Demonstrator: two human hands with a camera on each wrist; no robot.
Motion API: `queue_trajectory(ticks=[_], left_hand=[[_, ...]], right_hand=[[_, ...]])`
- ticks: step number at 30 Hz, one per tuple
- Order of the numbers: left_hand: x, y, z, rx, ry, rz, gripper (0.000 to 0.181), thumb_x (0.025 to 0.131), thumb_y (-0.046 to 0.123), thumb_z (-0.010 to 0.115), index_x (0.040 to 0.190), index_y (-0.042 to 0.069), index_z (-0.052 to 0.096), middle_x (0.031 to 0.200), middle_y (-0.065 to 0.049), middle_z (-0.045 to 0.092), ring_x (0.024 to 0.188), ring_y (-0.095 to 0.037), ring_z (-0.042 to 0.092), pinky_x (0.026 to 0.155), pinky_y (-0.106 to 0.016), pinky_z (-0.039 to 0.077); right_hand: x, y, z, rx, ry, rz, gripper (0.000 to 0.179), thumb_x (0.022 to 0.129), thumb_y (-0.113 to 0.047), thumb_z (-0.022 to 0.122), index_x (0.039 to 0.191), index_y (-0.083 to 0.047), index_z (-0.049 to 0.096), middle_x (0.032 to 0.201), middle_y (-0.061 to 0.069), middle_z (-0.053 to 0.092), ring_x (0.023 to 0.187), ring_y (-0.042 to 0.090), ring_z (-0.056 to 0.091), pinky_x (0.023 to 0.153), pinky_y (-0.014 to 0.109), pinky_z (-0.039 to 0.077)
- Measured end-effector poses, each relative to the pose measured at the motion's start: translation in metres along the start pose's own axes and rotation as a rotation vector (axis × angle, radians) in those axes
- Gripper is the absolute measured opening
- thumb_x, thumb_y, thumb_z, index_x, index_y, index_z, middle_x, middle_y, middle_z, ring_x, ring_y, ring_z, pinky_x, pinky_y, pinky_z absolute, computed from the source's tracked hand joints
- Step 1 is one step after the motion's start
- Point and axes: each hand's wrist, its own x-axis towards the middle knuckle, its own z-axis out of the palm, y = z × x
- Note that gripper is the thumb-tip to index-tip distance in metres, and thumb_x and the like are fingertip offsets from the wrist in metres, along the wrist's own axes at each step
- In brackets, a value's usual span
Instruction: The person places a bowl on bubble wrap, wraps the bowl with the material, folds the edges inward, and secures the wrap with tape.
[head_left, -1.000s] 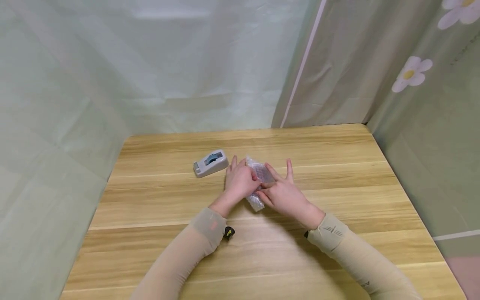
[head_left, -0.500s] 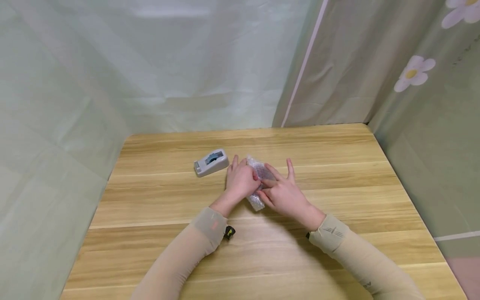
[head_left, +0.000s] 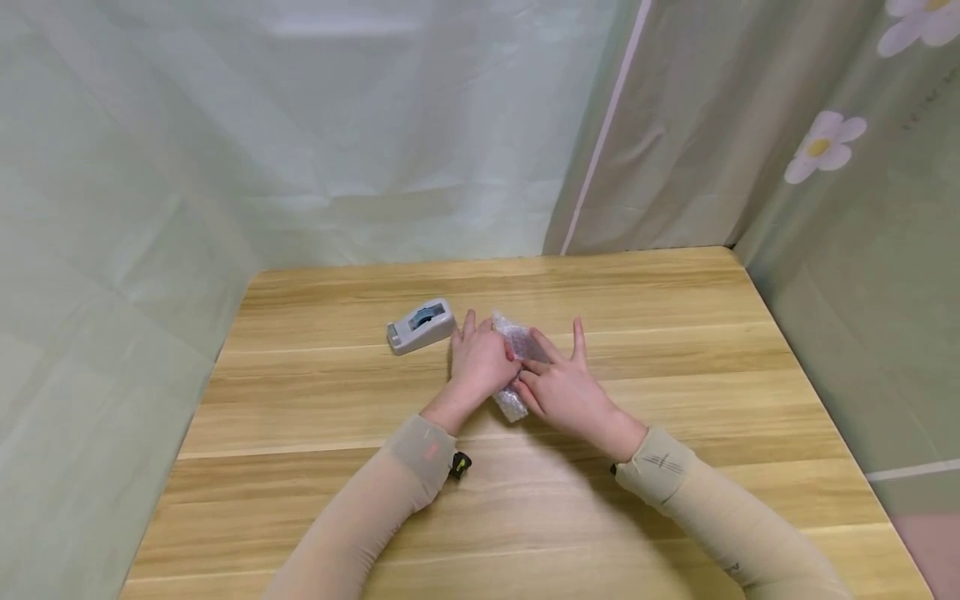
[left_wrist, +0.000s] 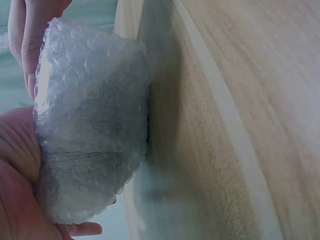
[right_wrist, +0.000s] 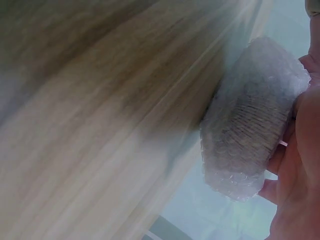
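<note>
A small package in clear bubble wrap (head_left: 512, 405) rests on the table between both hands, a dark, finely lined thing dimly visible inside. My left hand (head_left: 480, 360) grips its left side, thumb bent over the top and fingers reaching round the far edge. From the other side, my right hand (head_left: 572, 390) pinches at the wrap's upper face, thumb and index tips close together beside the left thumb; its outer fingers spread away. The left wrist view shows the bubbled wrap (left_wrist: 92, 100) close up. In the right wrist view the package (right_wrist: 250, 125) stands against the fingers. What the fingertips pinch exactly is hidden.
A grey tape dispenser (head_left: 422, 327) with a blue roll core stands just left of my left hand. Beneath lies a wood-grain table (head_left: 315, 400). Pale green curtains (head_left: 412, 150) hang behind and beside it, the right one (head_left: 862, 292) printed with flowers.
Both hands stay at the package with almost no movement; the right thumb and fingers shift only slightly against the wrap. The package and the tape dispenser keep their places.
</note>
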Motion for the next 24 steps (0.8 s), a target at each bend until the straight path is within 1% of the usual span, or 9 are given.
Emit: queue_trajectory(ticks=[5, 11, 13, 14, 16, 18, 20, 21, 24], left_hand=[[0.000, 0.000, -0.001, 0.025, 0.010, 0.007, 0.031, 0.088, 0.042, 0.082, 0.067, 0.022, 0.070, 0.155, -0.018, 0.057, 0.159, -0.047, 0.024, 0.124, -0.074, 0.018], [-0.001, 0.001, -0.002, 0.068, 0.023, 0.011, 0.037, 0.091, 0.047, 0.081, 0.084, 0.010, 0.079, 0.155, -0.019, 0.057, 0.157, -0.048, 0.029, 0.120, -0.079, 0.020], [-0.001, 0.002, -0.002, 0.076, 0.038, 0.011, 0.038, 0.091, 0.047, 0.082, 0.090, 0.009, 0.080, 0.151, -0.018, 0.060, 0.154, -0.045, 0.036, 0.119, -0.079, 0.023], [-0.002, 0.002, -0.001, 0.076, 0.049, 0.008, 0.039, 0.090, 0.047, 0.083, 0.096, 0.008, 0.081, 0.149, -0.017, 0.061, 0.151, -0.043, 0.040, 0.119, -0.078, 0.025], [-0.002, 0.001, 0.000, 0.071, 0.083, -0.003, 0.048, 0.088, 0.048, 0.086, 0.108, 0.005, 0.078, 0.142, -0.016, 0.065, 0.141, -0.039, 0.051, 0.117, -0.073, 0.033], [-0.001, 0.000, 0.001, 0.034, 0.112, -0.025, 0.062, 0.085, 0.047, 0.089, 0.122, 0.001, 0.071, 0.135, -0.017, 0.066, 0.131, -0.036, 0.058, 0.116, -0.068, 0.038], [0.000, -0.003, 0.004, -0.045, 0.124, -0.053, 0.072, 0.082, 0.044, 0.092, 0.130, 0.001, 0.061, 0.128, -0.015, 0.065, 0.121, -0.034, 0.061, 0.109, -0.061, 0.047], [0.001, -0.005, 0.005, -0.094, 0.123, -0.066, 0.072, 0.081, 0.041, 0.093, 0.130, 0.002, 0.057, 0.124, -0.014, 0.063, 0.117, -0.033, 0.062, 0.104, -0.058, 0.050], [0.002, -0.010, 0.006, -0.247, 0.102, -0.092, 0.069, 0.082, 0.032, 0.093, 0.129, 0.008, 0.049, 0.121, -0.013, 0.061, 0.110, -0.033, 0.062, 0.093, -0.054, 0.055]], right_hand=[[0.001, -0.001, 0.000, 0.003, -0.010, 0.021, 0.036, 0.111, -0.039, 0.053, 0.125, -0.019, 0.081, 0.133, 0.002, 0.075, 0.154, 0.038, 0.040, 0.115, 0.086, -0.003], [0.001, -0.001, 0.001, 0.032, -0.016, 0.034, 0.037, 0.111, -0.037, 0.053, 0.124, -0.017, 0.081, 0.132, 0.004, 0.075, 0.153, 0.040, 0.041, 0.115, 0.085, -0.007], [0.001, -0.001, 0.001, 0.033, -0.013, 0.036, 0.037, 0.111, -0.037, 0.053, 0.123, -0.016, 0.081, 0.131, 0.004, 0.075, 0.153, 0.040, 0.041, 0.115, 0.085, -0.007], [0.001, -0.001, 0.000, 0.032, -0.011, 0.037, 0.036, 0.111, -0.037, 0.054, 0.123, -0.016, 0.081, 0.131, 0.004, 0.076, 0.153, 0.040, 0.041, 0.115, 0.085, -0.006], [0.001, -0.002, 0.000, 0.033, -0.014, 0.040, 0.036, 0.111, -0.037, 0.054, 0.122, -0.017, 0.081, 0.131, 0.004, 0.076, 0.153, 0.040, 0.041, 0.115, 0.085, -0.006], [0.001, -0.002, -0.001, 0.039, -0.020, 0.043, 0.036, 0.111, -0.038, 0.053, 0.121, -0.017, 0.082, 0.131, 0.004, 0.076, 0.153, 0.040, 0.041, 0.115, 0.085, -0.007], [0.001, -0.002, -0.001, 0.045, -0.029, 0.046, 0.036, 0.111, -0.038, 0.053, 0.120, -0.018, 0.082, 0.131, 0.004, 0.075, 0.153, 0.040, 0.041, 0.115, 0.085, -0.008], [0.001, -0.002, -0.001, 0.047, -0.034, 0.047, 0.037, 0.111, -0.038, 0.053, 0.120, -0.017, 0.082, 0.132, 0.004, 0.075, 0.153, 0.040, 0.040, 0.115, 0.084, -0.010], [0.001, -0.001, -0.001, 0.053, -0.040, 0.052, 0.037, 0.111, -0.038, 0.052, 0.118, -0.017, 0.082, 0.132, 0.005, 0.075, 0.154, 0.040, 0.040, 0.116, 0.083, -0.011]])
